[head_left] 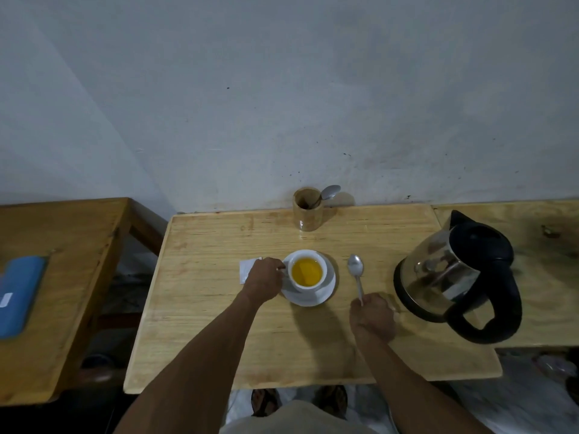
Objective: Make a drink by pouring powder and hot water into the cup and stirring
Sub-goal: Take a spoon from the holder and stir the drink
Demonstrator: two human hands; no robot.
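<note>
Head view, the only one I have: cup (pixel 307 272) stands on a white saucer (pixel 310 296) near the middle of a light wooden table (pixel 219 324). I read yellow-orange liquid inside the cup, filling most of it.

Left hand (pixel 265 280) sits at the left side of the cup, fingers curled toward the cup's handle. I cannot tell how firmly it grips, since the back of the hand hides the fingertips. A white sachet (pixel 246 268) lies flat on the table just left of that hand, partly covered by it.

Right hand (pixel 372 314) is closed in a fist around the near end of a spoon (pixel 356 270). The spoon's bowl points to the far side and lies to the right of the saucer, apart from it. I cannot tell whether the bowl touches the table.

Kettle (pixel 454 277), steel with a black lid and handle, stands at the right edge of the table, handle toward the near side. A wooden holder (pixel 307 214) stands at the far edge by the wall, with a second spoon (pixel 329 193) leaning out of it to the right.

A second table (pixel 78 277) stands to the left and carries a blue object (pixel 20 296).
</note>
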